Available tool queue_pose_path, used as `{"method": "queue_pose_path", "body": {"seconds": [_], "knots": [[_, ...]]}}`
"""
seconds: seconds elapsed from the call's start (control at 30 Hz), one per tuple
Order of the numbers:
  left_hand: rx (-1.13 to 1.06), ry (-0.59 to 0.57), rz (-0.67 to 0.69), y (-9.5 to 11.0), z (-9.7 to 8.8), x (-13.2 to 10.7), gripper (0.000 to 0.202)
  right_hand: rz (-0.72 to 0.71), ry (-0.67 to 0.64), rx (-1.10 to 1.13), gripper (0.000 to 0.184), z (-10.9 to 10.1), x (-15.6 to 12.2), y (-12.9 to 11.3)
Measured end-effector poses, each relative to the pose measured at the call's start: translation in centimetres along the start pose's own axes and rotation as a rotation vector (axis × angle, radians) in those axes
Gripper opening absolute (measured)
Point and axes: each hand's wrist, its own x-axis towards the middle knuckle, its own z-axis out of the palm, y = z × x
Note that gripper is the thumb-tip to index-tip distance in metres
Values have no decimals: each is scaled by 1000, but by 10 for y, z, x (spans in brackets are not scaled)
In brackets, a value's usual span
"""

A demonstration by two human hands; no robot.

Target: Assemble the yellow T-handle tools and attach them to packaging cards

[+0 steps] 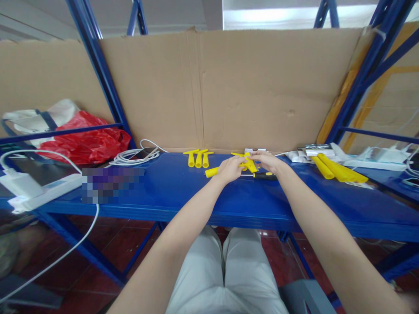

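Note:
Both of my hands meet over the blue tabletop. Between them is a yellow T-shaped plastic piece (pixel 250 163). My left hand (pixel 231 170) is closed at its left side, fingertips pressed on it. My right hand (pixel 266 160) pinches it from the right, thumb and fingers close together. A yellow tube end (pixel 211 172) sticks out left of my left hand; whether it belongs to the held piece is hidden. Below my right hand lies a screwdriver (pixel 264 175) with a black and yellow handle. More yellow plastic shows just behind the hands, partly covered.
Several yellow T-shaped pieces (pixel 198 158) stand in a row by the cardboard wall (pixel 242 87). Yellow cones (pixel 337 168) and plastic packets (pixel 296 156) lie right. Left are a coiled white cable (pixel 134 156), a power strip (pixel 54 190) and a red bag (pixel 88 137).

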Motion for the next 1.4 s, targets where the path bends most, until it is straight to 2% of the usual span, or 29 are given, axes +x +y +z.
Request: {"method": "queue_pose_path", "body": {"seconds": [0.23,0.4,0.53,0.63,0.8,0.93,1.0,1.1,1.2,1.27,1.4], "knots": [[-12,29,-48,-9,3,2,29,31,-107,-52,6,2,-2,0],[-24,15,-69,-7,4,1,43,4,-58,-113,7,6,-5,-3],[62,-41,-151,-5,2,-1,52,1,-31,-146,9,9,-6,-4],[113,-73,-164,-6,1,-1,53,1,-42,-129,10,12,-5,-2],[94,-39,-165,-8,0,0,52,-3,-51,-55,9,13,-2,-1],[59,14,-193,-13,-2,1,51,-85,59,-41,10,6,4,-2],[19,65,-208,-17,-5,2,51,-112,178,-155,11,-4,8,0],[-86,170,-224,-23,-9,5,50,-129,390,-553,14,-24,12,7],[-217,290,-232,-27,-13,7,46,-131,518,-869,17,-44,13,18],[-299,362,-255,-29,-15,10,43,-81,521,-970,20,-54,16,27],[-482,489,-329,-33,-17,16,28,57,435,-1065,19,-69,28,46]]}}
